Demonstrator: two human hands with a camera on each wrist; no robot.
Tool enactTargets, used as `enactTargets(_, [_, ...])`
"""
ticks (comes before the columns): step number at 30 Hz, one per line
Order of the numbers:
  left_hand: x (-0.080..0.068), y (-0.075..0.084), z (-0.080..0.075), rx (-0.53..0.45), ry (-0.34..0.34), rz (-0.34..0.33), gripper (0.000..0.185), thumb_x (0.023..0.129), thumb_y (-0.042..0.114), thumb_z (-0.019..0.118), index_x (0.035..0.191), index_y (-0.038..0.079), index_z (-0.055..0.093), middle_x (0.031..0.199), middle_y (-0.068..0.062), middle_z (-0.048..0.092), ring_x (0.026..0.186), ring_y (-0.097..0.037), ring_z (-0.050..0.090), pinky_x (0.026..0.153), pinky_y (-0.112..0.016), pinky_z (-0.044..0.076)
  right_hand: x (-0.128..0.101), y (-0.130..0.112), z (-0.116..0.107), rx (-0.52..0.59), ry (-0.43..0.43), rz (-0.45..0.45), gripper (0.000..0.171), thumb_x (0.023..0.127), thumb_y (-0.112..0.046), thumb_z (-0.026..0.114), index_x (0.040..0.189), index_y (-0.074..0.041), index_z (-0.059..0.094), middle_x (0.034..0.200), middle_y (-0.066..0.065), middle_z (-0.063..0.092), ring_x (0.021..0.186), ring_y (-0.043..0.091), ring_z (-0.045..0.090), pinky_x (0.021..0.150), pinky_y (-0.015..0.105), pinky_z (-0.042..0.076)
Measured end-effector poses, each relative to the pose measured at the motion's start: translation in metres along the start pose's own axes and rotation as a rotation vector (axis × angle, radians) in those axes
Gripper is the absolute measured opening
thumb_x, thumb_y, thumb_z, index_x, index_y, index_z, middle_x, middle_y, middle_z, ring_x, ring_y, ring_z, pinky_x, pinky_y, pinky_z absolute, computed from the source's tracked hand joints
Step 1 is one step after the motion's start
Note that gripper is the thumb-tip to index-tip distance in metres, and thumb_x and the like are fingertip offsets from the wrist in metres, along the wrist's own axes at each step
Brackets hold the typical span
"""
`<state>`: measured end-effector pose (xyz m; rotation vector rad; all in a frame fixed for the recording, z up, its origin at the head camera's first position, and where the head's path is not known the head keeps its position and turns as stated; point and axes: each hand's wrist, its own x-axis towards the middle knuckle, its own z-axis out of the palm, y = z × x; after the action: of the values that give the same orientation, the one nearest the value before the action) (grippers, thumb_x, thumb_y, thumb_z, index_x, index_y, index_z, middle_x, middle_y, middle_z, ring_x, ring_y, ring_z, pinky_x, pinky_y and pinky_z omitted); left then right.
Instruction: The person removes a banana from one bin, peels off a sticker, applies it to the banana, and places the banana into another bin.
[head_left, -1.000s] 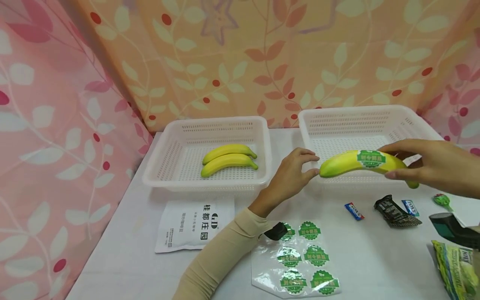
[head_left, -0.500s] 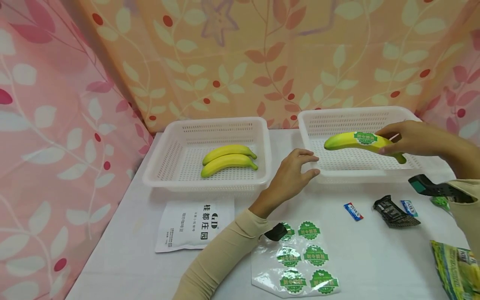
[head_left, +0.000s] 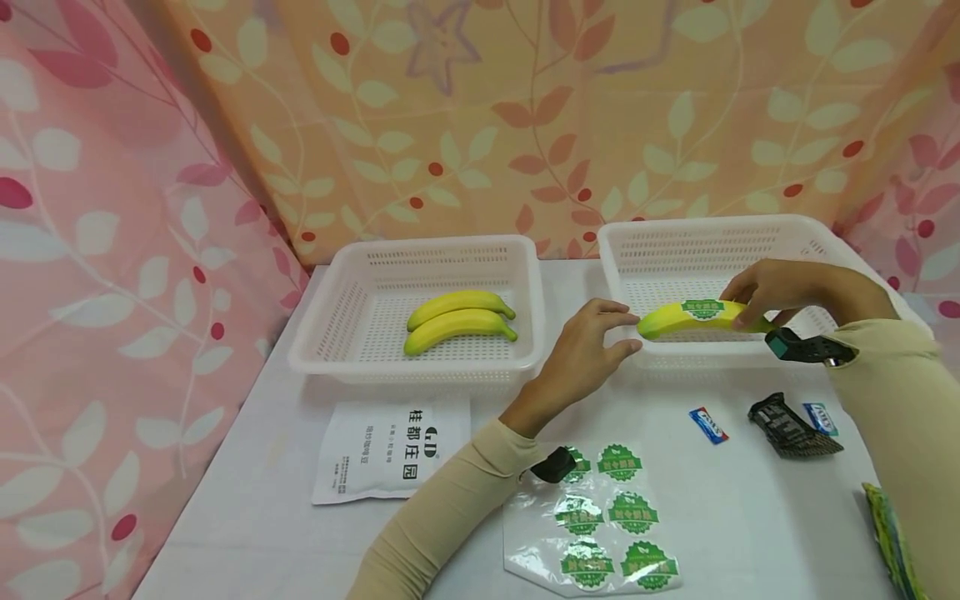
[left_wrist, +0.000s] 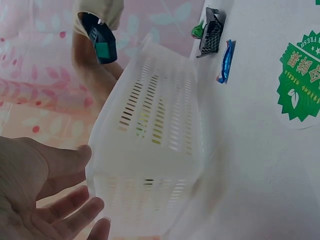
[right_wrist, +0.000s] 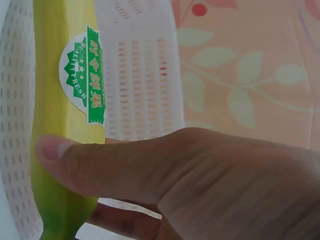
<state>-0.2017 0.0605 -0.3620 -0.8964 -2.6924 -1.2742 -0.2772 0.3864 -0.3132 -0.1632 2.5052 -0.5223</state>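
Observation:
My right hand [head_left: 761, 293] grips a yellow banana [head_left: 675, 318] with a green round sticker [head_left: 702, 309] on it, low over the front part of the right white basket [head_left: 720, 237]. In the right wrist view the thumb [right_wrist: 95, 159] lies across the banana [right_wrist: 60, 130] below the sticker [right_wrist: 84, 75]. My left hand [head_left: 596, 337] hovers with relaxed fingers at that basket's front left corner and holds nothing. It appears again in the left wrist view, left hand [left_wrist: 45, 200] beside the basket wall [left_wrist: 155, 145].
The left white basket [head_left: 330, 325] holds two bananas [head_left: 459, 321]. On the white table lie a printed white packet [head_left: 390, 450], a sheet of green stickers [head_left: 609, 521], small wrapped candies [head_left: 707, 423], a black wrapper [head_left: 791, 427] and a green bag [head_left: 888, 533] at the right edge.
My right hand carried the stickered banana from the basket's front edge up over the right basket, then lowered it inside. The left hand stayed in place.

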Motion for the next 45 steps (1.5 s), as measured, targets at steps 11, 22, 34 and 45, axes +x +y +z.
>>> enactTargets(11, [-0.001,-0.001,-0.001,0.008,0.01,0.008,0.038,0.102,0.021,0.074,0.138,0.009,0.071,0.145,-0.003,0.06,0.137,-0.016,0.055,0.111,-0.022,0.045,0.005,-0.006,0.01,0.0,-0.106,0.058,0.072,0.09,-0.023,0.083,0.146,0.009,0.052,0.139,0.041,0.053,0.109,0.042,0.066,0.089,0.058,0.06])
enactTargets(22, [-0.001,-0.003,0.0,0.011,0.022,0.011,0.038,0.101,0.021,0.075,0.138,0.009,0.071,0.144,-0.003,0.06,0.136,-0.016,0.056,0.11,-0.022,0.046,-0.004,-0.007,0.025,-0.014,0.048,-0.131,0.071,0.102,-0.031,0.071,0.151,0.012,0.043,0.142,0.042,0.055,0.121,0.055,0.063,0.092,0.062,0.058])
enactTargets(34, [-0.003,-0.001,0.002,0.033,0.024,0.01,0.038,0.101,0.021,0.075,0.138,0.01,0.071,0.145,-0.002,0.06,0.137,-0.015,0.056,0.109,-0.021,0.046,-0.058,-0.039,0.088,0.022,0.477,-0.245,0.053,0.106,-0.043,0.064,0.143,-0.005,0.064,0.135,0.028,0.066,0.12,0.057,0.062,0.089,0.069,0.055])
enactTargets(45, [-0.018,0.005,-0.005,0.058,0.014,0.074,0.037,0.104,0.02,0.071,0.14,0.01,0.069,0.147,-0.004,0.066,0.137,-0.012,0.06,0.109,-0.021,0.047,-0.06,-0.041,0.122,0.031,0.515,-0.237,0.054,0.108,-0.043,0.059,0.142,0.0,0.065,0.145,0.037,0.056,0.134,0.061,0.047,0.1,0.084,0.036])
